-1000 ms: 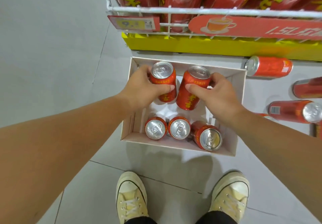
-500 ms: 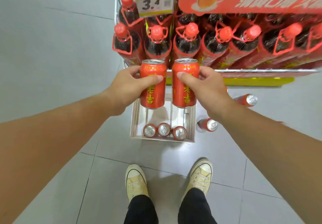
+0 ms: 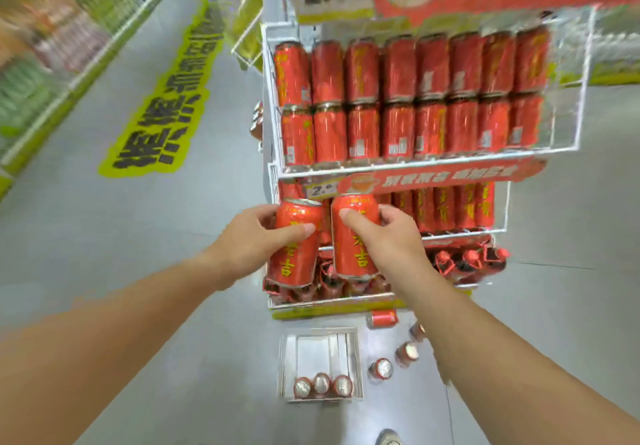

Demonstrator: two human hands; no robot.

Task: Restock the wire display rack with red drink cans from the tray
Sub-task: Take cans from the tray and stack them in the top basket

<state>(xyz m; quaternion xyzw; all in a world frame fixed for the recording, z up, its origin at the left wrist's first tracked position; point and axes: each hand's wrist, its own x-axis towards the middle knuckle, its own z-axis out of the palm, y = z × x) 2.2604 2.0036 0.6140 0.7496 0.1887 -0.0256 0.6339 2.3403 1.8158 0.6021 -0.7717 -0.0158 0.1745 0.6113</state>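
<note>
My left hand (image 3: 252, 240) grips a red drink can (image 3: 296, 257) and my right hand (image 3: 391, 240) grips a second red can (image 3: 353, 250). Both cans are upright, side by side, in front of the left end of the wire display rack's middle shelf (image 3: 460, 235). The upper shelf (image 3: 426, 164) holds two stacked rows of red cans. Far below on the floor, the white cardboard tray (image 3: 320, 347) holds three upright cans (image 3: 322, 385) along its near edge.
Several loose red cans (image 3: 381, 368) lie on the grey floor right of the tray. Red-capped bottles (image 3: 467, 261) fill the rack's lowest shelf. A yellow floor sign (image 3: 162, 105) and blurred shelving run along the aisle on the left.
Both hands lifted the two cans out of the tray and raised them past the bottle shelf up to the middle can shelf. The view rose with them.
</note>
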